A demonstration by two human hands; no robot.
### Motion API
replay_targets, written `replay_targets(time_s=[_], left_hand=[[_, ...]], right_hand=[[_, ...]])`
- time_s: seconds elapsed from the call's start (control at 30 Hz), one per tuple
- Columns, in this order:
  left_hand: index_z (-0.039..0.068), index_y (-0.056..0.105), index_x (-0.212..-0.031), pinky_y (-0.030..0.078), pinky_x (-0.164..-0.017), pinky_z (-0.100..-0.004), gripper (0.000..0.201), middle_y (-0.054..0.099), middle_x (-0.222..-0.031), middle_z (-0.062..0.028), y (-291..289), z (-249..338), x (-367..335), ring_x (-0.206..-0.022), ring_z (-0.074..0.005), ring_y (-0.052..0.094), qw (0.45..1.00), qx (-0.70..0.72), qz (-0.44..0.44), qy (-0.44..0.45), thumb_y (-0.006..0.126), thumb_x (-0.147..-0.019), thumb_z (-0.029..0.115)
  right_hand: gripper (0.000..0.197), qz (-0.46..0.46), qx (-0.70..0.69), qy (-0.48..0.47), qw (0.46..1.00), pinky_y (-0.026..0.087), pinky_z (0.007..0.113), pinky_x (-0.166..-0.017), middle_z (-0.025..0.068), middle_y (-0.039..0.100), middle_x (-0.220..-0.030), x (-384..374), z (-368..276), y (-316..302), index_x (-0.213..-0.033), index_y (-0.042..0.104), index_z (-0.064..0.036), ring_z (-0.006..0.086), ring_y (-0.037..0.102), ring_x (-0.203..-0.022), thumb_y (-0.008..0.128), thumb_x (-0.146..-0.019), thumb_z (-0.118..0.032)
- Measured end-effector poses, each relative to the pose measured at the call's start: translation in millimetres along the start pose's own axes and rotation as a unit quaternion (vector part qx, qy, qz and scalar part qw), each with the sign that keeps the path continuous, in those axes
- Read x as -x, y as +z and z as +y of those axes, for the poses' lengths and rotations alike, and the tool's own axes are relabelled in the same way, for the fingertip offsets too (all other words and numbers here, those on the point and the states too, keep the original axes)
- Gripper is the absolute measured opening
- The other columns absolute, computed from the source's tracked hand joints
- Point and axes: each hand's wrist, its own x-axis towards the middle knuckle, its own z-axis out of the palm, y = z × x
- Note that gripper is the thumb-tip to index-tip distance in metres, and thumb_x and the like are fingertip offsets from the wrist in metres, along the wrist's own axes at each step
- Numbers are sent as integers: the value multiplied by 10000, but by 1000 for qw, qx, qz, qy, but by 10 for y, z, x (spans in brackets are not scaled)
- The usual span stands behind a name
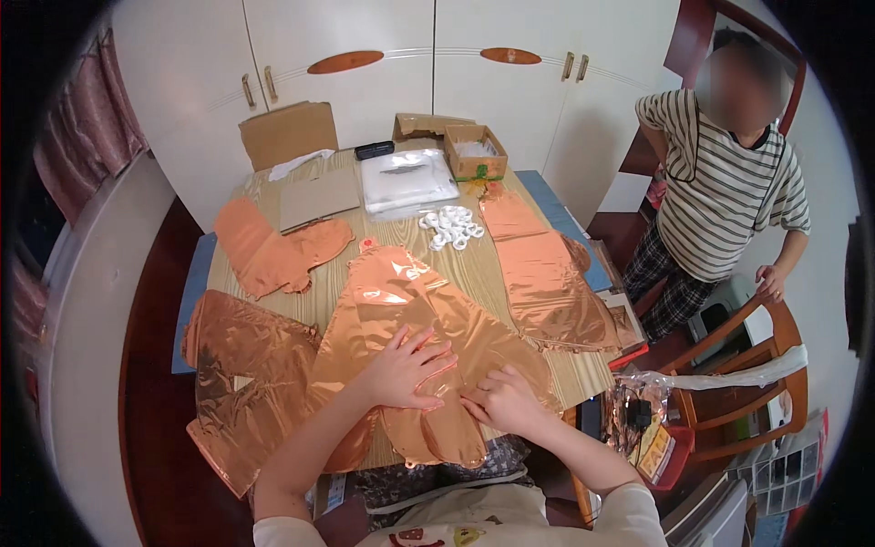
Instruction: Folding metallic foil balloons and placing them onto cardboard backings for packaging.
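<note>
The copper-coloured metallic foil piece (485,337) lies mid-table on the wood-grain table (474,273), under both hands. Left hand (410,372): flat, fingers spread. Right hand (509,401): fingers curled; cannot tell whether pinching. Similar foil pieces (556,283) flank it; white rings (450,226) lie beyond. Open brown cardboard box (478,168): holds translucent material.

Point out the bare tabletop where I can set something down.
Bare wood table shows between the white rings, central foil and right-side foil. A smaller patch lies between the central and upper-left foil. It's crowded at the back, with clear plastic and a box, and around the left hand and right hand.
</note>
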Motion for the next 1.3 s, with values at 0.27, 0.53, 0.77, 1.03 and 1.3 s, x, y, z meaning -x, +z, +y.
replay_targets(time_s=[0.27, 0.53, 0.77, 1.03, 1.3], left_hand=[[185, 512, -1406, 217, -1131, -602, 769, 459, -1471, -57, -14, -9, -8, -1379, -343, 368, 1000, -2, 3, 0, 557, -821, 681], [129, 483, -1422, 242, -1130, -550, 788, 476, -1455, -85, -94, -2, -50, -1375, -328, 390, 1000, 27, 4, -5, 605, -824, 627], [80, 526, -1360, 360, -1032, -478, 695, 505, -1426, -83, -139, -92, -133, -1266, -271, 491, 997, 17, 4, -81, 610, -850, 544], [76, 523, -1361, 302, -1095, -497, 723, 476, -1458, -89, -101, -83, -108, -1337, -287, 425, 998, 4, 17, -54, 595, -854, 587], [114, 485, -1413, 225, -1138, -564, 779, 450, -1471, -101, -62, -74, -1, -1366, -339, 383, 999, 14, 8, -48, 609, -831, 617]], right_hand=[[157, 22, -65, 22, 997, 452, 356, -774, 27, 626, -842, -176, 95, 19, -908, 731, -113, 206, 597, -827, 724, -811, -236], [219, 36, -82, -21, 996, 462, 350, -829, 0, 669, -1018, -145, 145, 209, -967, 717, -89, 186, 603, -960, 724, -818, -250], [209, 35, -93, -9, 995, 460, 349, -842, 3, 673, -1015, -153, 124, 198, -943, 716, -84, 183, 604, -985, 724, -819, -252], [232, 13, -126, -11, 992, 471, 376, -920, 39, 686, -1040, -139, 177, 247, -987, 729, -72, 214, 632, -1047, 727, -838, -249], [237, 0, -113, -36, 993, 457, 408, -1022, 72, 687, -1030, -173, 153, 326, -1003, 717, -54, 211, 634, -1037, 711, -849, -235]])
